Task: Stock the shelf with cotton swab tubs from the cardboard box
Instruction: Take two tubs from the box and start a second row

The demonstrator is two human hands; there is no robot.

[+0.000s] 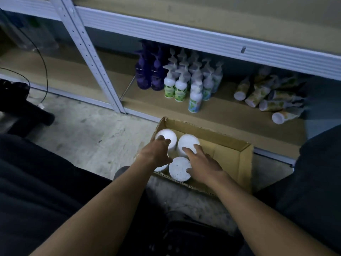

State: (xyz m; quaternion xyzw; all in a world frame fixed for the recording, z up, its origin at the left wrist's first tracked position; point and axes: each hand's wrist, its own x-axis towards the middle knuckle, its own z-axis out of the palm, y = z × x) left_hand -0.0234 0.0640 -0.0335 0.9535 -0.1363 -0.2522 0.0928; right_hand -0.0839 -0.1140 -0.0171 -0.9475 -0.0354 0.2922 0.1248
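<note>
Left hand (156, 154) fingers draped over far-left tub (167, 138) lid, curling round it; grip looks begun, not firm. Right hand (201, 163) fingers spread flat on far-right tub (188, 143), thumb on near tub (180, 169); no grasp. Tubs cluster at left end of cardboard box (230, 156) on floor, against shelf (147, 102) front edge. Advice: close fingers round sides, lift straight up, one per hand.

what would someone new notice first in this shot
The bright white cotton swab tubs in the left end of the open cardboard box on the floor, with the left hand and right hand reaching onto them. Behind the box, on the low shelf, stand purple bottles and white pump bottles, with more bottles lying tipped over to the right.
</note>
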